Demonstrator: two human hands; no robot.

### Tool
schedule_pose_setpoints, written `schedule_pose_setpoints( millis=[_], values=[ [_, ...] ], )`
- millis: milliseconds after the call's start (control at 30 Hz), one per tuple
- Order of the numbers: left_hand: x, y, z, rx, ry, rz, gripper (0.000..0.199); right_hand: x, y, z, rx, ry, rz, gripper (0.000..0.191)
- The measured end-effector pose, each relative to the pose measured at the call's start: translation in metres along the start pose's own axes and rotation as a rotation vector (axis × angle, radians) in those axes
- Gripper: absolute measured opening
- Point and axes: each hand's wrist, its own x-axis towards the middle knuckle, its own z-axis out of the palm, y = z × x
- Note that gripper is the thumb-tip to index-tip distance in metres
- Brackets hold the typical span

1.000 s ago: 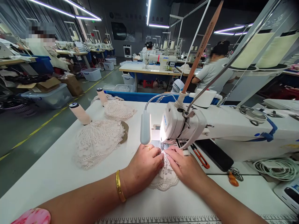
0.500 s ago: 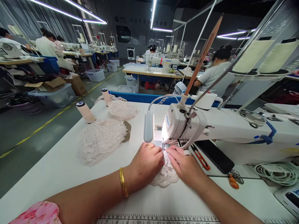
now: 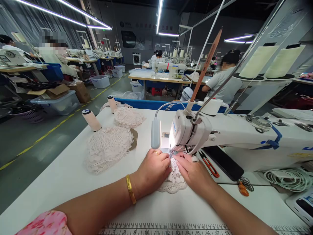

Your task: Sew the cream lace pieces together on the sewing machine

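Observation:
A cream piece of lace (image 3: 174, 179) lies under the needle area of the white sewing machine (image 3: 187, 127). My left hand (image 3: 153, 169) is closed on the lace's left side, fingers curled and pinching close to the presser foot. On the other side, my right hand (image 3: 193, 169) presses its fingers onto the lace, thumb and forefinger near the needle. The exact fingertip contact is partly hidden. A lit lamp (image 3: 156, 133) hangs just left of the machine head. Two heaps of cream lace, the nearer lace heap (image 3: 110, 148) and the farther lace heap (image 3: 129, 117), rest on the left of the table.
Two thread cones, a near cone (image 3: 91, 120) and a far cone (image 3: 112, 104), stand by the heaps. Right of my hand lie orange thread snips (image 3: 210, 165), a black phone (image 3: 225, 163) and a coiled cable (image 3: 288, 179). A ruler strip (image 3: 168, 229) runs along the front edge.
The camera view has shifted slightly. Both hands stay at the lace by the needle, with hardly any visible movement.

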Motion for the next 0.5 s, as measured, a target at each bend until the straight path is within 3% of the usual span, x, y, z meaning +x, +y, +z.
schedule_pose_setpoints(
  millis=[67, 167, 233, 300, 367, 500],
  values=[
    [0.0, -0.004, -0.014, -0.042, -0.075, 0.043, 0.012, -0.003, -0.001, -0.007, 0.008, -0.04, -0.002, 0.027],
    [-0.002, -0.007, -0.037, -0.128, -0.194, 0.126, 0.036, -0.005, -0.004, -0.025, 0.086, -0.179, -0.053, 0.011],
    [-0.004, -0.005, -0.046, -0.14, -0.234, 0.151, 0.048, -0.004, -0.007, -0.036, 0.182, -0.311, -0.087, 0.026],
    [-0.006, -0.002, -0.047, -0.11, -0.251, 0.166, 0.047, -0.003, -0.008, -0.04, 0.236, -0.4, -0.107, 0.025],
    [-0.006, 0.0, -0.04, -0.078, -0.241, 0.183, 0.029, -0.003, -0.007, -0.037, 0.233, -0.39, -0.139, 0.008],
    [-0.003, -0.005, -0.02, -0.143, -0.094, 0.136, 0.021, -0.004, -0.003, -0.022, 0.299, -0.169, -0.136, 0.016]
  ],
)
